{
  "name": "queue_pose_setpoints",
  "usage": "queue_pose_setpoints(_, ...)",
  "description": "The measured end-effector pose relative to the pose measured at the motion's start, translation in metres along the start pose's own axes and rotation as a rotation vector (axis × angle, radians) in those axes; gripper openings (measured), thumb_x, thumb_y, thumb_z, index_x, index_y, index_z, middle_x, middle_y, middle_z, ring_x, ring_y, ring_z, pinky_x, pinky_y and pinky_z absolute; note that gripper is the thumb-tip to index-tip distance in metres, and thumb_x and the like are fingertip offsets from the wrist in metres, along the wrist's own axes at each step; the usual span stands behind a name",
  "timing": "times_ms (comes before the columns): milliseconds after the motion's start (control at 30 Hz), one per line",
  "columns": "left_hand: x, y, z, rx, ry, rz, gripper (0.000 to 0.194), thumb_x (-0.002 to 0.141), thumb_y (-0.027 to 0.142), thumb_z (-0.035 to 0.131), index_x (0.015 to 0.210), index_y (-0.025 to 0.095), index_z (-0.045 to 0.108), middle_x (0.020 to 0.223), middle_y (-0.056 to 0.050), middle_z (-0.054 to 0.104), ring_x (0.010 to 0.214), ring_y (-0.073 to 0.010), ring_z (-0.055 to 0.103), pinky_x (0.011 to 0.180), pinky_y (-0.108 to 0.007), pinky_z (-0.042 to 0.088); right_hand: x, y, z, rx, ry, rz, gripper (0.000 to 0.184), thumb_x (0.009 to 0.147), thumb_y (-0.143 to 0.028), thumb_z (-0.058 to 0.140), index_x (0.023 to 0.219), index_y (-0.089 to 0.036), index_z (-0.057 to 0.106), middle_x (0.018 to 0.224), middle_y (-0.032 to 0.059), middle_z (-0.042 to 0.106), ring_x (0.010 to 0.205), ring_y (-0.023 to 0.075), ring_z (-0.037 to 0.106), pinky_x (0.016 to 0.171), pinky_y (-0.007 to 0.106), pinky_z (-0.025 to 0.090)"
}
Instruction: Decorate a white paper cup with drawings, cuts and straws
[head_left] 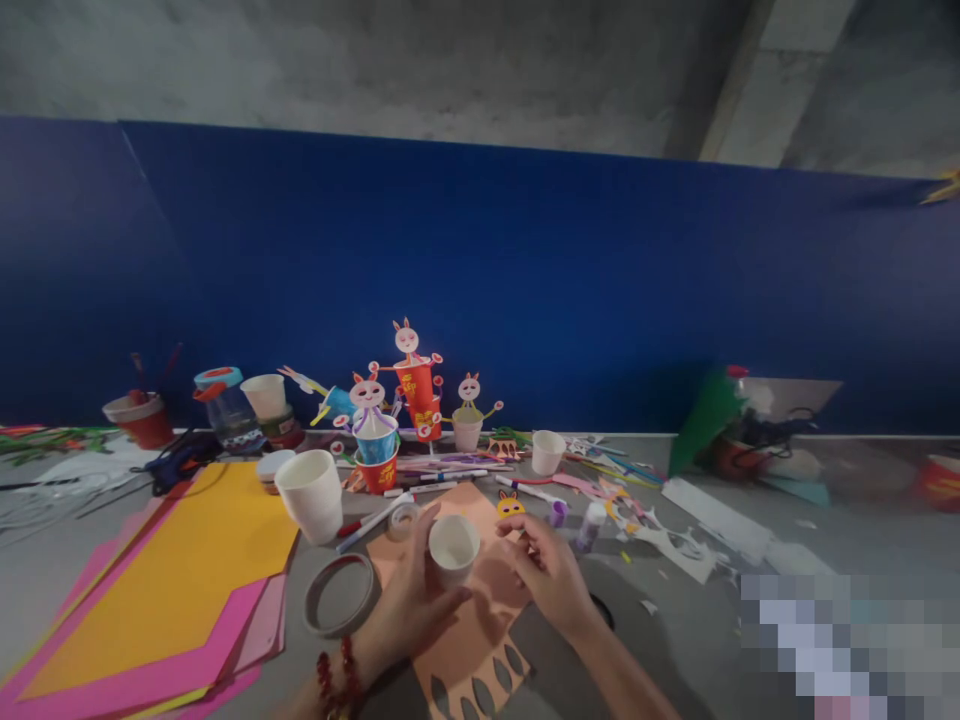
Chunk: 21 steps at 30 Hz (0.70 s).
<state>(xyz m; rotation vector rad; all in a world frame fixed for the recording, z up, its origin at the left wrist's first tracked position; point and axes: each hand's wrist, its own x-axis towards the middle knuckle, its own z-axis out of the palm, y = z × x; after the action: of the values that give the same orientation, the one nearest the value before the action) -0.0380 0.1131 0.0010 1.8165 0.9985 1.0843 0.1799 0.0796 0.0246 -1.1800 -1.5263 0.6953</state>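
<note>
My left hand (409, 590) is wrapped round a white paper cup (454, 548), whose open mouth faces me. To the right of the cup, my right hand (546, 565) hovers with bent fingers slightly apart, and nothing shows in it. Just beyond its fingertips lies a yellow paper rabbit face (511, 506). Under both hands is a sheet of orange paper (480, 640) with leaf-shaped holes cut along its near edge. A purple cap (558, 514) and a glue stick (592, 526) stand beside my right hand.
Finished rabbit figures in cups (416, 390) stand at the back. Coloured paper (172, 580) and stacked white cups (310, 495) are on the left, near a grey tape roll (339, 594). Markers (442, 482) and paper scraps (667, 540) lie about. A blue partition (525, 280) rises behind.
</note>
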Motion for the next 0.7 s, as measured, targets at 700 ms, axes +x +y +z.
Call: queue_pose_setpoints(700,-0.003,0.019,-0.007,-0.697,-0.191,-0.392,0.083,0.075,0.050,0.075,0.146,0.026,0.039,0.122,-0.010,0.067,0.104,-0.0277,0.065,0.081,-0.034,0.053,0.012,-0.060,-0.083,-0.171,0.469,-0.232,0.023,0.093,-0.039,0.055,0.096,-0.019,0.067,0.076,0.0045,0.069,0.055,0.0144,0.059,0.051,0.025,0.048)
